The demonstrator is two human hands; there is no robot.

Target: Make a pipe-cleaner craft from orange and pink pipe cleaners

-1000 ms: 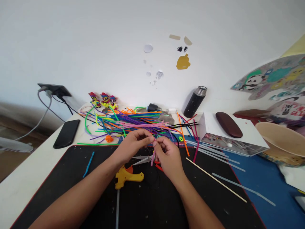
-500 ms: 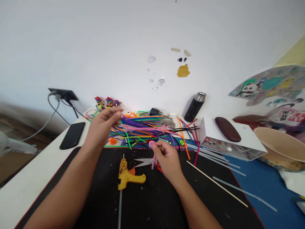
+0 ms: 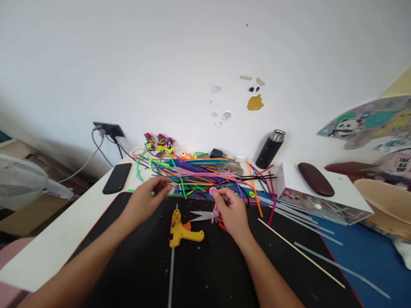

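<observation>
Between the thumb and fingers of my right hand [image 3: 231, 209] is a pink pipe cleaner [image 3: 213, 214]. Its top end is wound into a small flat coil, and its straight tail points down. My left hand [image 3: 150, 199] is held over the near edge of the pipe cleaner pile, fingers bent and thumb apart, with nothing visible in them. Below and between the hands lies a yellow hot glue gun [image 3: 183, 233] with a clear glue stick [image 3: 171, 278] in its back. Scissors [image 3: 201, 216] lie behind the pink tail, their handles partly covered by my right hand.
A heap of colourful pipe cleaners [image 3: 195, 169] spreads along the wall. Three small figures [image 3: 161, 142] stand behind it. A black phone [image 3: 117, 178] lies left. Right are a black flask [image 3: 270, 149], a white box [image 3: 334, 184], a wooden stick [image 3: 302, 253] and loose glue sticks [image 3: 308, 220].
My left hand has come down and nearer from above the pile; the orange curl near it is no longer visible. My right hand keeps the pink pipe cleaner. The view has shifted slightly.
</observation>
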